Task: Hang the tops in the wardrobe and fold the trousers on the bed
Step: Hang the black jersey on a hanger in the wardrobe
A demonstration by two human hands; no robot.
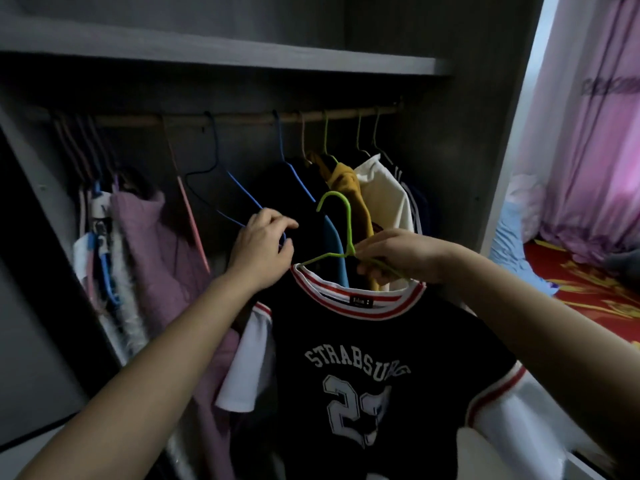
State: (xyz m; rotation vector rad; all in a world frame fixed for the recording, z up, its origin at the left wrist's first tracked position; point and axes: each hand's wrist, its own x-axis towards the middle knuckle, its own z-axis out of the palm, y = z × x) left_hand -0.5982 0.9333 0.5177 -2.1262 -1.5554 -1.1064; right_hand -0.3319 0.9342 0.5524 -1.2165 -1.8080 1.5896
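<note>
My right hand (398,254) pinches the green hanger (341,220) just under its hook, with fingers and thumb closed on the wire. The jersey (363,358) hangs from that hanger, well below the rail (242,117) and under its right half. My left hand (263,244) is below the rail's middle, its fingers curled on a blue hanger (242,195). In this dim light I think it is gripping the lower wire, perhaps to pull that hanger aside.

The green hook stands upright with its open side to the left, and the hanger's arms run roughly along the rail, the left one a little lower. So the hook has to go up and back to reach the rail, and the right hand does the lifting because it is the one at the hook. The freest stretch of rail looks to be left of the blue hanger's hook. The rail's right part is crowded with hung tops.

The hanger's right arm is hidden under my hand and inside the collar. The jersey's hem is cut off at the bottom edge. The rail's left end is lost in shadow. Only a corner of the bed (588,282) shows, far right of the rail, and I can't make out any trousers.
</note>
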